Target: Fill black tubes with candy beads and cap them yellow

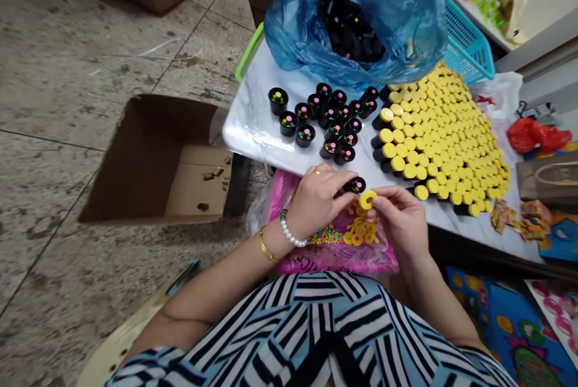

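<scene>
Pinching a yellow ring between its fingers, the right hand holds it just beside a black tube gripped in the curled left hand. Beneath them lies a pink bag of loose rings; yellow-capped tubes crowd the table beyond.

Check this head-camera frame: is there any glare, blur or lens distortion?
Head view: soft, even light with faint shadows; glare shows on the white table top and the blue plastic bag; wide-angle bending curves the table's edge; the yellow caps stay sharp.
</scene>
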`<state>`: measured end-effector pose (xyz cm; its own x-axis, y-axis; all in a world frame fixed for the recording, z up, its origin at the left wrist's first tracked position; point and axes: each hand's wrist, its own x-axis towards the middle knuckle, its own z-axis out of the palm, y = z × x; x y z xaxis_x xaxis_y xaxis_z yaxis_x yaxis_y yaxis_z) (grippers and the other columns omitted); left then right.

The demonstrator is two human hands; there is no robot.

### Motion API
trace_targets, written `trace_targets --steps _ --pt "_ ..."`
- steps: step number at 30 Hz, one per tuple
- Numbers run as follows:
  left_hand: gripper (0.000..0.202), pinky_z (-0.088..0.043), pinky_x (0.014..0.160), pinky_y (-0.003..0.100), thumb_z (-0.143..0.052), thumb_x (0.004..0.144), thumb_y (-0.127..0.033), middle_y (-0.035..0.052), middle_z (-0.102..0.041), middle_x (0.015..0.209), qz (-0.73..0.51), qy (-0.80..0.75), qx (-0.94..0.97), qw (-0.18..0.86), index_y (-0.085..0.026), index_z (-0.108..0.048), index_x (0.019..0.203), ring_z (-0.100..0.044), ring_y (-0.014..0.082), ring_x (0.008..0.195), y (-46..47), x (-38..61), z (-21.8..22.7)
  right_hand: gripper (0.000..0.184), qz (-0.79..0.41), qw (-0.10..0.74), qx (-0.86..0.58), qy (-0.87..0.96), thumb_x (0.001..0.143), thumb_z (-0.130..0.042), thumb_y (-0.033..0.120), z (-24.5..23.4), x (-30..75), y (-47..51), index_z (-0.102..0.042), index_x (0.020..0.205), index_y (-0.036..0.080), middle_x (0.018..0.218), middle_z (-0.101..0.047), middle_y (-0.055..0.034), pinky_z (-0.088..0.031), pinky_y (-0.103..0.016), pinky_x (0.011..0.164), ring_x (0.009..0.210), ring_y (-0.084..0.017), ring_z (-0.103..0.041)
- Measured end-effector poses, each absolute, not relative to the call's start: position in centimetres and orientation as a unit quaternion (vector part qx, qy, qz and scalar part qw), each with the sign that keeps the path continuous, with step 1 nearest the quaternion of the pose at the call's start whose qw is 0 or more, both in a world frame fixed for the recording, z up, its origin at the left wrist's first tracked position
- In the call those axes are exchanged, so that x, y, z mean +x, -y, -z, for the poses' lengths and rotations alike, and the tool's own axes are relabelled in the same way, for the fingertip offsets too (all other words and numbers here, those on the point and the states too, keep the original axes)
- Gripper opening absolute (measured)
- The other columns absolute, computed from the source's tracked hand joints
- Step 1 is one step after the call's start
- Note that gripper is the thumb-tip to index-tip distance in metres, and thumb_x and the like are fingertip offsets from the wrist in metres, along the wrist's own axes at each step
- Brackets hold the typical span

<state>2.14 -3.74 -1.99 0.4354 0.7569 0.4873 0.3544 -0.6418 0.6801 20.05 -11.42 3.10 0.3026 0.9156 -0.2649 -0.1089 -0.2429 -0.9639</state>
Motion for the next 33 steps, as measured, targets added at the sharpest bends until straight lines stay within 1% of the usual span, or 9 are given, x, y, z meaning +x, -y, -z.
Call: trace_targets --steps 3,6,8,13,18,22,24,29,33 --pt "0.027 -0.047 0.087 0.036 -0.073 0.094 -0.034 0.0044 -0.079 0.101 -0.405 -0.347 0.808 0.252 -0.022 -0.072 0.118 -0.066 0.0219 0.093 3.8 2.0 1.7 0.022 -0.465 0.517 -0.63 0.346 0.078 -0.089 0.03 -3.7 19.8 9.9 -0.076 0.092 0.019 0.074 -0.077 -0.0004 -0.06 -0.021 0.056 0.056 -0.011 -0.069" --pt "0.025 -0.045 0.087 0.036 -0.074 0.094 -0.034 0.0025 -0.079 0.1 -0.401 -0.351 0.808 0.253 -0.023 -0.072 0.116 -0.065 0.0213 0.091 3.8 2.1 1.7 0.022 -0.485 0.491 -0.63 0.357 0.076 -0.09 0.03 -3.4 19.8 8.5 -0.075 0.087 0.018 0.069 -0.074 0.0007 -0.055 -0.018 0.05 0.051 -0.008 -0.064" --pt "0.025 -0.045 0.088 0.036 -0.073 0.094 -0.036 0.0017 -0.079 0.101 -0.398 -0.346 0.808 0.26 -0.024 -0.072 0.116 -0.065 0.0209 0.092 3.8 2.2 1.8 0.023 -0.492 0.489 -0.628 0.354 0.076 -0.089 0.031 -3.1 19.8 8.1 -0.074 0.086 0.018 0.069 -0.074 0.0011 -0.056 -0.019 0.051 0.05 -0.008 -0.063" --pt "0.026 -0.045 0.09 0.037 -0.074 0.094 -0.033 0.0016 -0.078 0.105 -0.398 -0.345 0.805 0.275 -0.023 -0.071 0.118 -0.065 0.0211 0.096 3.7 2.1 2.0 0.028 -0.508 0.48 -0.629 0.34 0.078 -0.088 0.032 -2.9 19.7 8.3 -0.072 0.098 0.02 0.067 -0.072 0.0036 -0.06 -0.022 0.054 0.049 -0.01 -0.066" --pt "0.026 -0.049 0.091 0.036 -0.072 0.094 -0.029 0.0054 -0.074 0.107 -0.404 -0.342 0.802 0.278 -0.021 -0.072 0.119 -0.065 0.0207 0.099 3.9 1.9 1.4 0.022 -0.515 0.477 -0.618 0.354 0.081 -0.085 0.031 -3.0 19.5 8.3 -0.069 0.09 0.019 0.064 -0.071 0.0029 -0.056 -0.021 0.05 0.047 -0.01 -0.063" --pt "0.032 -0.051 0.077 0.029 -0.07 0.095 -0.032 0.004 -0.067 0.092 -0.342 -0.353 0.809 0.322 -0.019 -0.07 0.124 -0.063 0.017 0.082 4.4 1.6 0.2 0.02 -0.528 0.489 -0.604 0.343 0.082 -0.085 0.029 -2.8 19.6 8.3 -0.069 0.087 0.018 0.06 -0.068 0.0048 -0.051 -0.018 0.047 0.043 -0.008 -0.06" --pt "0.029 -0.05 0.074 0.027 -0.068 0.096 -0.028 0.0026 -0.066 0.087 -0.321 -0.355 0.806 0.347 -0.019 -0.07 0.124 -0.063 0.0158 0.078 4.4 1.6 0.1 0.018 -0.523 0.495 -0.602 0.346 0.084 -0.084 0.029 -2.7 19.6 8.4 -0.07 0.088 0.018 0.057 -0.065 0.0057 -0.05 -0.018 0.047 0.043 -0.008 -0.06" --pt "0.022 -0.051 0.074 0.026 -0.068 0.094 -0.019 0.0023 -0.07 0.084 -0.348 -0.353 0.792 0.356 -0.018 -0.073 0.115 -0.065 0.0147 0.077 3.9 1.8 0.9 0.018 -0.499 0.49 -0.616 0.363 0.085 -0.083 0.029 -2.9 19.4 8.5 -0.069 0.09 0.019 0.064 -0.07 0.004 -0.051 -0.018 0.049 0.047 -0.009 -0.063" --pt "0.022 -0.047 0.063 0.02 -0.073 0.092 -0.026 -0.0019 -0.069 0.074 -0.388 -0.319 0.747 0.436 -0.017 -0.072 0.112 -0.062 0.0095 0.063 3.9 2.0 0.6 0.021 -0.5 0.471 -0.637 0.351 0.083 -0.085 0.032 -3.2 19.6 8.3 -0.068 0.089 0.02 0.069 -0.072 0.0032 -0.051 -0.016 0.052 0.051 -0.007 -0.063"
